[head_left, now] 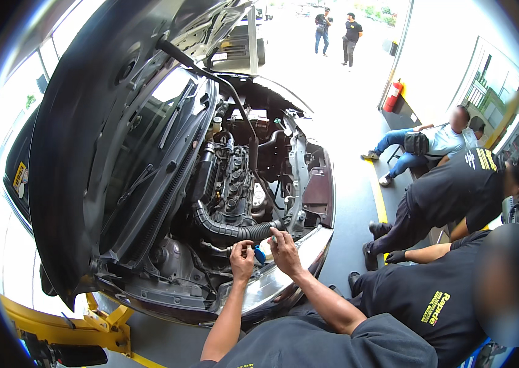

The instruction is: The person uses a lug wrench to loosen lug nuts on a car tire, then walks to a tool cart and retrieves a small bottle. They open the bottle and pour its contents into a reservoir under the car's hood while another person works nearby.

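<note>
The left hand and the right hand are close together over the near end of a car's engine space. The left hand has its fingers curled in, but I cannot tell if it has something small in it. The right hand has its fingers bent, and I cannot tell if they are gripping something or just resting near it.

A blue cap sits between the two hands, just beside the left one. Next to it, partly hidden by the right hand, is a white bottle. A fat black bendy hose lies just past the hands and curves away to the left. The engine is on the far side of that hose. The shiny headlight is below the hands, on the near side.

The big dark hood stands up on the left, and a thin black rod runs from it down to the engine space. A yellow metal arm is at the near left.

On the right, a person in a black shirt is close by, and another person bends over. Farther off, someone in blue jeans sits near a red fire extinguisher.
</note>
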`<move>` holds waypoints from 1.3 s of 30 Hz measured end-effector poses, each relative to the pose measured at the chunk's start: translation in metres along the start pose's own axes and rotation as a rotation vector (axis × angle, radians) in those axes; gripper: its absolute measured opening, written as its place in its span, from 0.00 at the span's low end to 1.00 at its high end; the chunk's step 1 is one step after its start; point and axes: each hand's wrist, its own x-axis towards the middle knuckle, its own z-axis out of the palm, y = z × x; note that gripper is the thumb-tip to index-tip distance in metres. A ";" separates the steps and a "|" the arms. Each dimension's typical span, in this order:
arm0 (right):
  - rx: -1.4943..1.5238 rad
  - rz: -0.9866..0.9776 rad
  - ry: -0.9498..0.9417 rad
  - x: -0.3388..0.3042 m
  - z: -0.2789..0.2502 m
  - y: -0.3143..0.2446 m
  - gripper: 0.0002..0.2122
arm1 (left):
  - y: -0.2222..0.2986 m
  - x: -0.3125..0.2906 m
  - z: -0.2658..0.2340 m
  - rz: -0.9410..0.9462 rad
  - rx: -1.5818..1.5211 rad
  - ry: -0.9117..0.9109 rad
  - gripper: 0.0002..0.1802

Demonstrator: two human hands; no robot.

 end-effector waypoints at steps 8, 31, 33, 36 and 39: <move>0.036 0.234 0.057 -0.002 -0.010 0.003 0.17 | 0.003 -0.003 0.004 -0.070 -0.156 0.108 0.10; 0.334 0.347 0.395 -0.127 -0.197 -0.134 0.10 | 0.201 -0.112 0.044 -0.127 -0.327 -0.612 0.19; -0.075 0.210 0.428 -0.161 -0.224 -0.151 0.09 | 0.221 -0.139 0.050 -0.206 -0.259 -0.739 0.19; -0.245 0.352 0.533 -0.226 -0.251 -0.187 0.09 | 0.250 -0.194 0.058 -0.149 -0.311 -0.923 0.16; 0.213 0.622 0.578 -0.298 -0.273 -0.226 0.12 | 0.270 -0.252 0.067 0.038 -0.323 -1.185 0.14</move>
